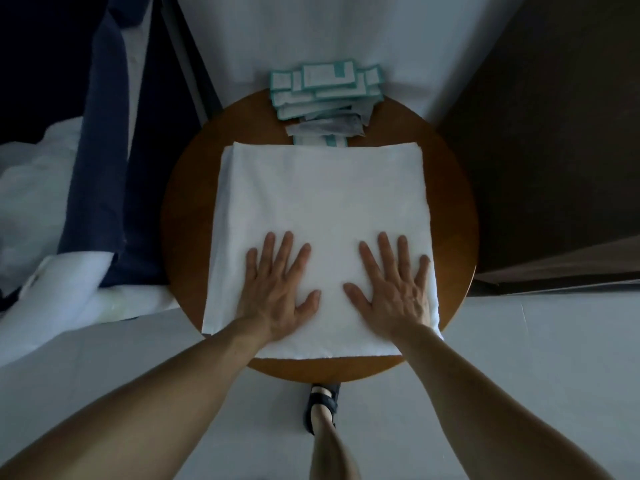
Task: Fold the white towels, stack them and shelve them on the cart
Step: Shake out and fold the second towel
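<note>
A white towel (pixel 322 202), folded into a broad square of several layers, lies flat on a round wooden table (pixel 457 209). Its near edge hangs slightly over the table's front rim. My left hand (pixel 277 289) presses flat on the towel's near left part, fingers straight and spread. My right hand (pixel 394 282) presses flat on the near right part in the same way, its outer edge at the towel's right border. Neither hand grips the cloth.
A pile of white packets with teal borders (pixel 325 91) lies at the table's far edge, just beyond the towel. White linen (pixel 45 216) and a dark blue cloth (pixel 104 150) lie at the left. Dark panels (pixel 554 133) stand at the right. My sandalled foot (pixel 323 407) is under the table's near rim.
</note>
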`<state>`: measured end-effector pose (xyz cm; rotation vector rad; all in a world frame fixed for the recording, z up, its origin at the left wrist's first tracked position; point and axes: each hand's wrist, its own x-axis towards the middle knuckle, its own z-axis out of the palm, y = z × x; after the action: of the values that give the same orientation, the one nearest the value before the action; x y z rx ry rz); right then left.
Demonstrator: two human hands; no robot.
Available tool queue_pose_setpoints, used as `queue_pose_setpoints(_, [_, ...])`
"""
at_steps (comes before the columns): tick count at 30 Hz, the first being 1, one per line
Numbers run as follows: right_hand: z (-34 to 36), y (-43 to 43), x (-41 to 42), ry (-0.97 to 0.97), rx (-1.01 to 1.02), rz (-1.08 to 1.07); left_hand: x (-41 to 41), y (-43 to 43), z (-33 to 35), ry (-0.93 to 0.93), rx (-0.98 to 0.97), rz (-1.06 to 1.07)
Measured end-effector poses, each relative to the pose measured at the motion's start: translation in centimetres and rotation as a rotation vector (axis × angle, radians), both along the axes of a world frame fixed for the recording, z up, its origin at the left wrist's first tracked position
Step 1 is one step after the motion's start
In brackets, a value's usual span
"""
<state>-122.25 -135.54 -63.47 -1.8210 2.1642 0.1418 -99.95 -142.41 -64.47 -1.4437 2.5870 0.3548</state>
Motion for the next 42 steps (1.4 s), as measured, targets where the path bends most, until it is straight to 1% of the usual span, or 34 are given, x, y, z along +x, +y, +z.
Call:
queue_pose_setpoints(4, [0.1,0.6,0.1,0.007,0.060,0.002,1.5,0.5,1.0,-0.099,0.056,0.024])
queue_pose_setpoints(8, [1.1,0.1,0.4,-0.024,0.127,-0.004,0.9,-0.2,2.6,-0.126,0.164,0.032])
queue_pose_setpoints(12, [5.2,-2.4,1.2,-0.021,0.033,-0.031,-0.6,-2.8,7.8,-0.103,0.078,0.036])
queue_pose_setpoints(14, [8.7,-5.3,1.6,-0.020,-0.010,-0.027,-1.0,-5.4,11.5,-0.076,0.040,0.055])
queue_pose_setpoints(17, [14.2,-10.5,2.5,-0.026,-0.049,0.041,-0.4,-9.5,17.2,-0.049,-0.055,0.098])
queue_pose_setpoints(22, [22.1,-17.6,7.5,-0.135,-0.243,0.149,5.2,-14.3,25.0,0.021,-0.215,0.213])
queue_pose_setpoints(25, [25.9,-21.2,12.6,-0.141,-0.265,0.270,10.9,-16.0,27.1,-0.007,-0.235,0.326])
queue_pose_setpoints(28, [28.0,-24.3,18.1,-0.158,-0.240,0.401,17.7,-17.1,27.1,-0.030,-0.202,0.447])
queue_pose_setpoints(31, [28.0,-26.9,23.6,-0.177,-0.173,0.510,24.8,-18.1,25.8,-0.068,-0.139,0.559])
queue_pose_setpoints(34, [25.7,-28.9,29.1,-0.175,-0.069,0.545,30.2,-19.8,23.8,-0.092,-0.056,0.605])
queue_pose_setpoints(38, [20.1,-30.9,35.2,-0.171,0.159,0.465,34.7,-22.3,19.9,-0.060,0.080,0.605])
queue_pose_setpoints(42, [14.0,-32.1,38.8,-0.231,0.427,0.322,37.6,-24.3,15.1,-0.022,0.190,0.552])
